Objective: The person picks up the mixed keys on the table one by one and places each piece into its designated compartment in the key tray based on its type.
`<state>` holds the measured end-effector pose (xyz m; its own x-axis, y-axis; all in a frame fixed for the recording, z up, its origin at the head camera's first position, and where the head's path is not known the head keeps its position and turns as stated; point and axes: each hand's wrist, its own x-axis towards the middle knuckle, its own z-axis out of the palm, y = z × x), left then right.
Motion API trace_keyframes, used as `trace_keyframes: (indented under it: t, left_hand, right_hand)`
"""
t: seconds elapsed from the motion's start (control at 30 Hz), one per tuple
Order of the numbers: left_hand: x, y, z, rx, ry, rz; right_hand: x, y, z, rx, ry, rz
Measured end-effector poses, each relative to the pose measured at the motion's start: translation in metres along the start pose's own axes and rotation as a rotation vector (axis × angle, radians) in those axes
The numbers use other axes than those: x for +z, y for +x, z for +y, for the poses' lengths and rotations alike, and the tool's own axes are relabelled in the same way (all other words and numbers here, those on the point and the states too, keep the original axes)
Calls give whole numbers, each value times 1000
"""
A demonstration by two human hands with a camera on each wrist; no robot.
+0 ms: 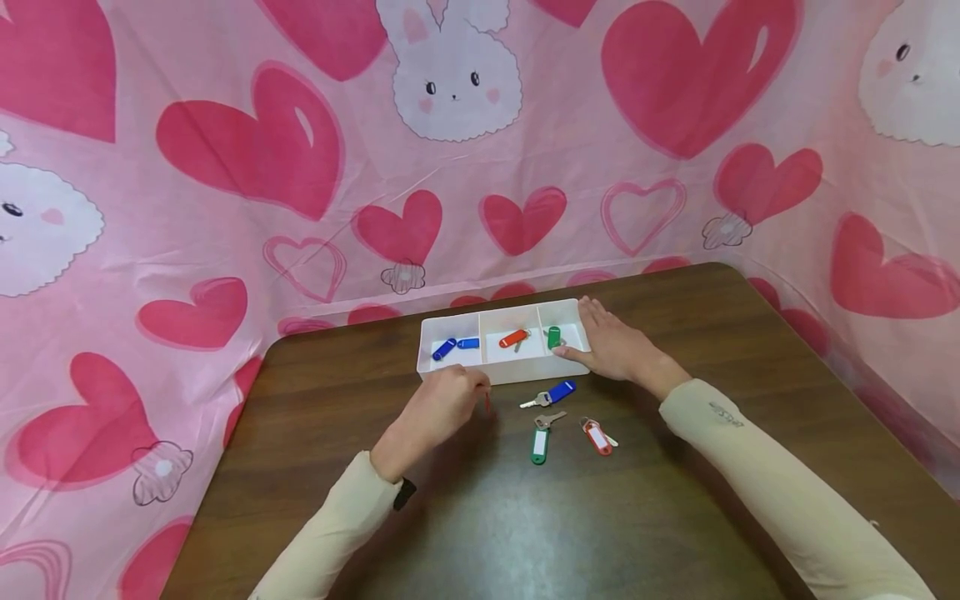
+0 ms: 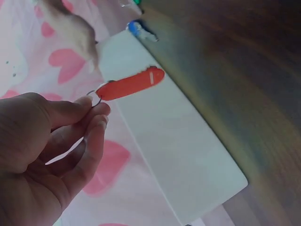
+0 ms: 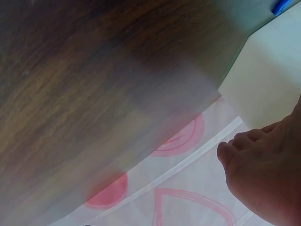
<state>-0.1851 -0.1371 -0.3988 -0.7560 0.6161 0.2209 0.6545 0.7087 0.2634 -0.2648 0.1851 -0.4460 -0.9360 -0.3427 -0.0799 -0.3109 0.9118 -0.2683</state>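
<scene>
My left hand (image 1: pixel 442 404) pinches the metal ring of a red key tag (image 2: pixel 131 85) between thumb and fingers, in front of a white three-section tray (image 1: pixel 517 372). Whether a key hangs from that ring cannot be told. At the tray's right end rests my right hand (image 1: pixel 618 346), fingers stretched along the end wall and thumb by the front rim. Inside the tray, blue key tags (image 1: pixel 444 349) lie in the left section, an orange-red key tag (image 1: pixel 513 338) in the middle, and a green key tag (image 1: pixel 553 337) in the right.
In front of the tray lie a blue-tagged key (image 1: pixel 562 391), a green-tagged key (image 1: pixel 539 447) and a red-tagged key (image 1: pixel 597 437). The brown wooden table (image 1: pixel 315 467) ends at a pink cloth backdrop (image 1: pixel 465 175) with hearts and rabbits.
</scene>
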Motion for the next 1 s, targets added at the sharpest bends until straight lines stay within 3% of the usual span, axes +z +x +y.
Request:
trace_keyframes:
  t: [0.47,0.83,1.0]
  left_hand:
    - [-19,10,-2,-2,-64,133]
    - [-34,25,-8,-49,-255,127]
    - [-40,33,-9,-69,-301,89]
  right_hand:
    - [0,-1,0,5,29,-3]
    - [0,-1,0,5,41,-4]
    - [0,-1,1,2,35,-7]
